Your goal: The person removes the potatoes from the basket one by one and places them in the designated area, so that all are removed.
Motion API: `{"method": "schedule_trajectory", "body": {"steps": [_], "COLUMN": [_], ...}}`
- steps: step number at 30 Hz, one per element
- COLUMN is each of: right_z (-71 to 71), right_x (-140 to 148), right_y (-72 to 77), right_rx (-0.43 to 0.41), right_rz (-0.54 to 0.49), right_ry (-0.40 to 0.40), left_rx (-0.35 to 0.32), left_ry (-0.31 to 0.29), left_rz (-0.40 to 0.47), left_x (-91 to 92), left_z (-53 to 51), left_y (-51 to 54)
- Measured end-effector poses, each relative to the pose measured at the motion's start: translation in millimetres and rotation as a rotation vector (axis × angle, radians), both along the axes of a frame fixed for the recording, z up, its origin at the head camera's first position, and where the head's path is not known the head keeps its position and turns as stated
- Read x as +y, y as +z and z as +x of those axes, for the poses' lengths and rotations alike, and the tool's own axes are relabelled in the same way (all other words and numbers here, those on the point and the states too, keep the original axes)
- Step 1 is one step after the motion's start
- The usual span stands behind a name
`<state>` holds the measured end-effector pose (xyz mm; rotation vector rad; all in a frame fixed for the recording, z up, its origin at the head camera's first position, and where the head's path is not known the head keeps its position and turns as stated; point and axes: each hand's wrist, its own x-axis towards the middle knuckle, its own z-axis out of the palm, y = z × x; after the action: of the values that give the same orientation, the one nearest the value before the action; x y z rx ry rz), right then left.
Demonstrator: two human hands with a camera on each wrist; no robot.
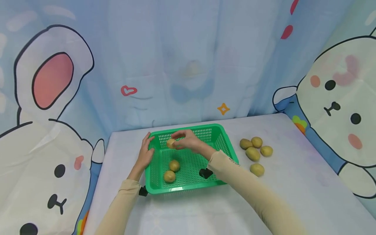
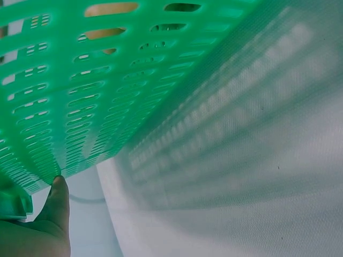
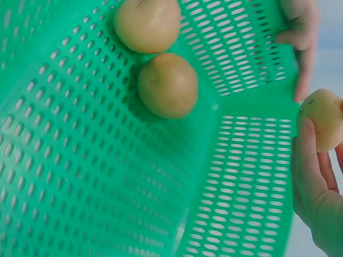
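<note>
A green plastic basket point(image 1: 194, 187) with slotted walls stands on the table. My left hand point(image 1: 144, 152) grips its left rim near the far corner; the left wrist view shows a thumb point(image 2: 58, 201) against the slotted wall. Over the far left part of the basket, my right hand point(image 1: 188, 142) holds a potato point(image 1: 171, 143) between thumb and fingers. In the right wrist view that potato point(image 3: 321, 120) is pinched above the rim. Two more potatoes, one point(image 1: 174, 165) behind the other point(image 1: 169, 176), lie on the basket floor at the left.
Right of the basket lie several loose potatoes point(image 1: 253, 154) on the white-covered table point(image 1: 293, 195). One potato point(image 1: 257, 169) sits a little nearer than the others. A blue printed curtain point(image 1: 182, 65) hangs along the table's far edge.
</note>
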<state>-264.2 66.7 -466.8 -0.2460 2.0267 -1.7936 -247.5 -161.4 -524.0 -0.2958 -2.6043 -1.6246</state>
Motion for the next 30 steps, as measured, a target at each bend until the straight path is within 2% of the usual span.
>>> {"method": "schedule_trajectory", "body": {"steps": [6,10,14,22,30], "right_z": [13.3,20.7,31.1,65.2,104.2], "right_x": [27,51,81,143,204], "right_y": [23.0,29.2,31.4,25.7,6.8], "right_rx": [0.054,0.093,0.136,0.237,0.227], "right_rz": [0.007,0.006,0.051,0.185,0.316], "right_ry": [-0.001,-0.031,-0.093,-0.197,-0.307], "left_rx": [-0.009,-0.013,-0.004,0.017,0.018], "left_ry": [0.0,-0.004,-0.009,0.003,-0.006], "left_rz": [-0.019,-0.009,-0.002,0.001,-0.003], "left_x": [-3.2,-3.7,-1.9,-0.2,-0.1], "left_z": [-0.8,-0.4,-0.3,7.8,13.3], "left_y": [2.1,1.7,0.8,2.7,8.5]}}
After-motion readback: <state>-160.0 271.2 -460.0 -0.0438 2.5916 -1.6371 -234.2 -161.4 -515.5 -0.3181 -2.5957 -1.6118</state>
